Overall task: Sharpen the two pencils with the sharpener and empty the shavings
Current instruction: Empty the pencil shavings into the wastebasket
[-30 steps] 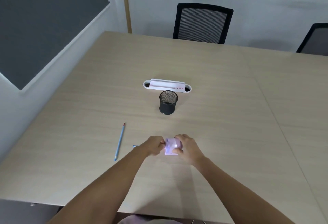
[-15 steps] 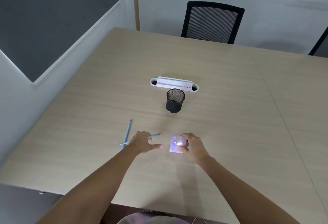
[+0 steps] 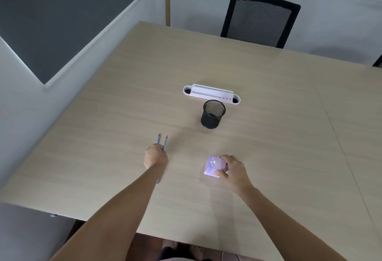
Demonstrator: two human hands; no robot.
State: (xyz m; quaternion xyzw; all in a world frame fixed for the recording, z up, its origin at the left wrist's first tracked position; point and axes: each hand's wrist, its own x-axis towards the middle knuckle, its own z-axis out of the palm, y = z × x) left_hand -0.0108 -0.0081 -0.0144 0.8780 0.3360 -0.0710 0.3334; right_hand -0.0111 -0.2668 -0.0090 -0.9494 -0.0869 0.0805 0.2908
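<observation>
The left hand grips both pencils together, tips pointing away, above the table. The right hand curls its fingers round the sharpener, which sits on the table nearby. A black cup stands farther back.

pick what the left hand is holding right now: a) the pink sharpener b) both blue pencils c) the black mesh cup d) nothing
b: the left hand grips both blue pencils, tips pointing away from the person, while the right hand holds the pink sharpener on the table.
</observation>
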